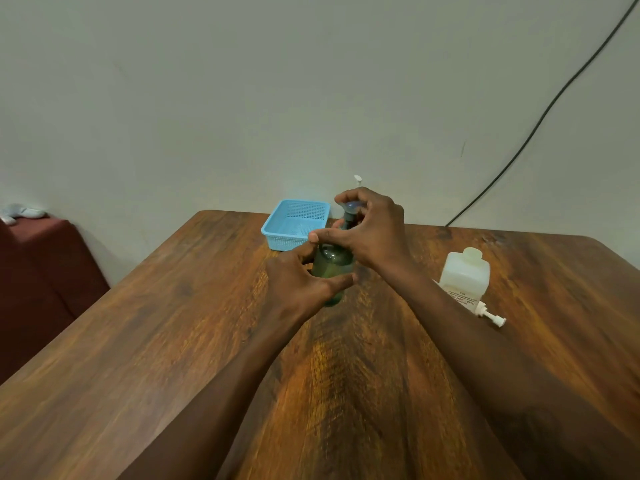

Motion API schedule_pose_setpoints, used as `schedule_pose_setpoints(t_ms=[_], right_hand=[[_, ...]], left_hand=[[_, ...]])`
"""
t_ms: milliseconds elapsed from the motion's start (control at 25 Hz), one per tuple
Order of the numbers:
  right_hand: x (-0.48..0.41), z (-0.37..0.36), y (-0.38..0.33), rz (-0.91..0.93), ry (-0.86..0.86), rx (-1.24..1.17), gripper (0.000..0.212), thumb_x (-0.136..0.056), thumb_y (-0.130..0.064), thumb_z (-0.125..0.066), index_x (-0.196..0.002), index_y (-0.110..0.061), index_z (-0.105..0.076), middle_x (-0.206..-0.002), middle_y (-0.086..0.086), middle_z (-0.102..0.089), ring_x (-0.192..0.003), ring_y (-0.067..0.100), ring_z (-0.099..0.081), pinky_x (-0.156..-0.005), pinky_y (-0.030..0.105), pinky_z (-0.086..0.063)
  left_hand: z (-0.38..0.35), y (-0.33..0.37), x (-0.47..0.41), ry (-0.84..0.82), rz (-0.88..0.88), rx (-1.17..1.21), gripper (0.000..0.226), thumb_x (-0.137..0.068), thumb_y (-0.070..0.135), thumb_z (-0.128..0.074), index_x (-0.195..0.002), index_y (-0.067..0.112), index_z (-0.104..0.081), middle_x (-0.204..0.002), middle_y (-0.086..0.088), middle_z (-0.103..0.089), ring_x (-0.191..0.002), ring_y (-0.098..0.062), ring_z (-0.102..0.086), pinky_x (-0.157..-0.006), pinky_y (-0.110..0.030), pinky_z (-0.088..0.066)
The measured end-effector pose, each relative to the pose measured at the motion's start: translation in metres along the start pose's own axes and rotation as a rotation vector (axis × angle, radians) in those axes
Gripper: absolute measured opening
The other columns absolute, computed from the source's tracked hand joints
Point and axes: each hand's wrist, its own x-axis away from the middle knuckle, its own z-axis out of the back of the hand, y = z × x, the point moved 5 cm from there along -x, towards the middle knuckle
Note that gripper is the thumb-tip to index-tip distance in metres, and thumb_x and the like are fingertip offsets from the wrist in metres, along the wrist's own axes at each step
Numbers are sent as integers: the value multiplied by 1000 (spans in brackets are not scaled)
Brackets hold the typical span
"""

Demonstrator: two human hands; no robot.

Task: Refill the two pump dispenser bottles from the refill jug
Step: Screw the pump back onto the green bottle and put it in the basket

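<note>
Dark green translucent plastic pump bottle (332, 271) just right of blue mesh basket (294, 224) | left hand (298, 282) grips body, right hand (372, 230) clasps pump collar | we judge it light, slick; hold body firmly.

A green bottle (330, 271) stands on the wooden table (173, 341). The left hand (298, 282) wraps around its body, and the right hand (374, 230) grips its dark pump (349, 213) at the neck. Behind them sits a blue basket (294, 223). To the right a white bottle (464, 275) stands uncapped, with a white pump (490, 315) lying just beside its base. A black cable (540, 119) runs down the wall (207, 98).
</note>
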Motion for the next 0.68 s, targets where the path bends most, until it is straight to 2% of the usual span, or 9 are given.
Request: schedule_pose_setpoints(t_ms=[80,200,280,360,520,600,680], right_hand=[[-2,-7,-3,27,-22,-28,71,-65,-47,-95,-125,-19,-69,-104,-5,-77,-93,4,-71,-80,11,-57],[-6,-20,-4,-34,-359,-266,67,-89,-26,-81,-148,-24,-50,-126,0,-71,-115,7,-68,-93,25,-59],[-12,-22,2,-83,-491,-341,68,-95,-10,-73,-154,-24,-41,-129,5,-70,-116,12,-69,-96,29,-59],[-20,-24,6,-72,-456,-288,72,-93,-5,-74,-154,-23,-41,-120,6,-74,-110,13,-72,-95,31,-59],[-29,-43,-3,23,-261,-81,73,-85,-9,-82,-150,-19,-50,-110,6,-77,-104,12,-73,-92,31,-61],[-36,-52,-9,74,-199,-36,75,-84,-14,-83,-151,-19,-50,-106,3,-78,-99,9,-73,-91,21,-59],[-47,-60,-12,108,-167,13,78,-84,-18,-83,-153,-20,-47,-102,-1,-78,-93,7,-74,-88,8,-52]], left_hand=[[-2,-3,-3,-4,17,14,73,-62,39,-96,-125,39,-59,-102,34,-62,-93,15,-64,-75,-10,-55],[4,-12,-11,29,3,13,82,-64,47,-94,-137,23,-64,-118,17,-70,-104,2,-68,-81,-16,-59],[8,-18,-16,21,-29,-17,86,-64,49,-94,-140,23,-63,-122,13,-70,-107,-1,-68,-84,-18,-59],[10,-21,-16,48,-24,-31,84,-64,49,-94,-139,25,-63,-118,16,-69,-103,2,-68,-82,-15,-58],[8,-29,-18,179,24,-40,76,-65,41,-95,-133,21,-68,-111,16,-70,-91,13,-65,-80,-10,-56],[8,-32,-23,226,12,-44,74,-66,42,-95,-131,21,-69,-113,14,-72,-92,12,-65,-81,-10,-55],[10,-35,-33,275,8,-47,72,-67,44,-94,-130,21,-69,-113,11,-74,-93,5,-68,-81,-16,-58]])
